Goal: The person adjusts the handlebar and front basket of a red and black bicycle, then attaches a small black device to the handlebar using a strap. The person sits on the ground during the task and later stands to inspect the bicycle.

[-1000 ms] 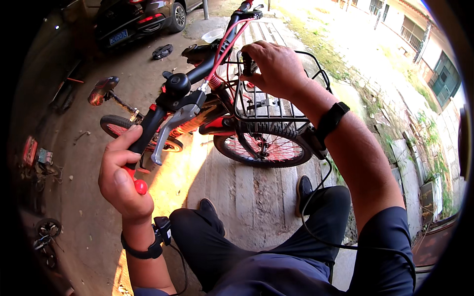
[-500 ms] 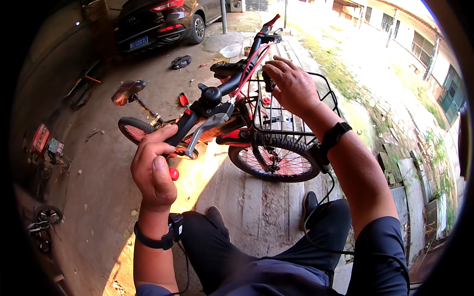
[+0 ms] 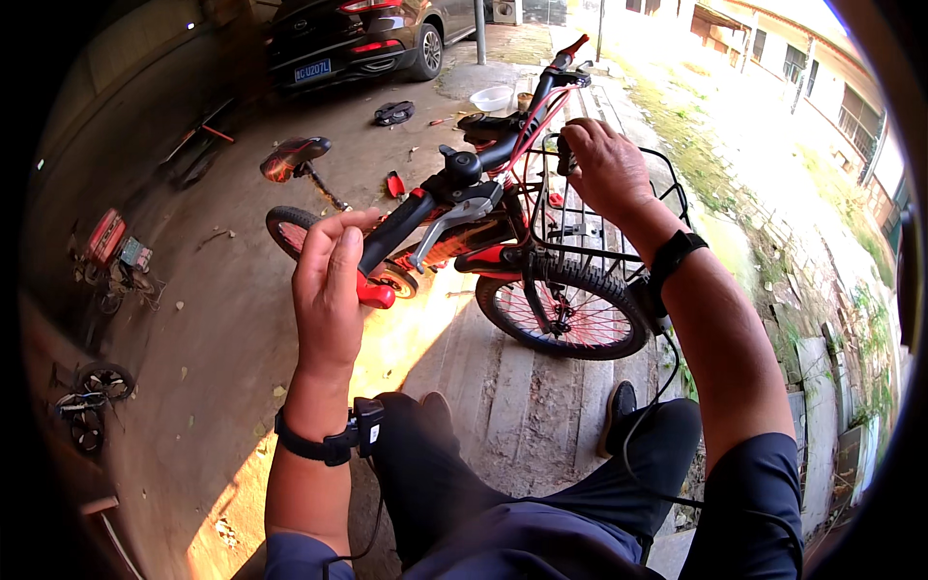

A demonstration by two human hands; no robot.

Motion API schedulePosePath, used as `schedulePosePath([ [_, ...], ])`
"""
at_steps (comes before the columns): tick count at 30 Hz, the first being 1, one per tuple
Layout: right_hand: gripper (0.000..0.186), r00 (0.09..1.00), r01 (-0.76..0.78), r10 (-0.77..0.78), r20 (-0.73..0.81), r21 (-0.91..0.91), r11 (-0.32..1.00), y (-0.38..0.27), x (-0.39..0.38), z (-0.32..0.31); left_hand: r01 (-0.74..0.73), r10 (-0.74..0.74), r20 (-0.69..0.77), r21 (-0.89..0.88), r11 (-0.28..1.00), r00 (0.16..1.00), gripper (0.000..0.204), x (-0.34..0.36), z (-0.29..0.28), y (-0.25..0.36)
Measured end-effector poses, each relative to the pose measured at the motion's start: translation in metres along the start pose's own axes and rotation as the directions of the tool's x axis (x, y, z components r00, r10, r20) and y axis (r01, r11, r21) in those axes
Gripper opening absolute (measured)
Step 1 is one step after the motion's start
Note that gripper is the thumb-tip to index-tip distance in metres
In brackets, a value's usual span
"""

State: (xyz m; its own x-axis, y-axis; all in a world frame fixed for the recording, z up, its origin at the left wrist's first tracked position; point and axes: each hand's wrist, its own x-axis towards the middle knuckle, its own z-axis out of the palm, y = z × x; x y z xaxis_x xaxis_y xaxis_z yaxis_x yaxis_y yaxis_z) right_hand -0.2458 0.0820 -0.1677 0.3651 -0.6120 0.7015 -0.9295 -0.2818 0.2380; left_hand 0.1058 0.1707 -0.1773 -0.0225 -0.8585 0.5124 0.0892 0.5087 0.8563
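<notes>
A black and red bicycle stands before me with its handlebar (image 3: pixel 498 150), bell (image 3: pixel 462 169), brake lever (image 3: pixel 432 235) and wire front basket (image 3: pixel 680 188) above the spoked front wheel (image 3: pixel 631 329). My left hand (image 3: pixel 329 290) is open at the near grip (image 3: pixel 375 291), thumb up and fingers loosened beside its red end. My right hand (image 3: pixel 611 174) is closed around a dark piece at the top of the basket; its fingertips are partly hidden, so I cannot make out that piece.
A dark car (image 3: pixel 358 43) is parked behind, near a white basin (image 3: pixel 491 98) and a black object (image 3: pixel 393 113) on the ground. Other small vehicles (image 3: pixel 111 259) stand at the left. Wooden boards (image 3: pixel 815 435) lie along the right side, below a sunlit building (image 3: pixel 855 121).
The bicycle and both hands appear farther right and higher in the view. My left hand's fingers have loosened from their wrap around the grip; my right hand stays closed at the basket.
</notes>
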Motion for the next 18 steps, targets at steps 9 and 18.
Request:
schedulePosePath([
  [9,0.029,0.993,-0.092,0.1,0.066,-0.122,0.988,-0.015,0.009,-0.009,0.208,-0.211,0.012,-0.234,0.95,0.977,0.024,-0.001,-0.005,-0.003],
  [18,0.032,0.911,-0.12,0.201,0.361,-0.234,0.965,-0.018,0.02,-0.033,0.251,-0.256,0.005,-0.222,0.942,0.967,0.026,-0.002,-0.006,-0.007],
])
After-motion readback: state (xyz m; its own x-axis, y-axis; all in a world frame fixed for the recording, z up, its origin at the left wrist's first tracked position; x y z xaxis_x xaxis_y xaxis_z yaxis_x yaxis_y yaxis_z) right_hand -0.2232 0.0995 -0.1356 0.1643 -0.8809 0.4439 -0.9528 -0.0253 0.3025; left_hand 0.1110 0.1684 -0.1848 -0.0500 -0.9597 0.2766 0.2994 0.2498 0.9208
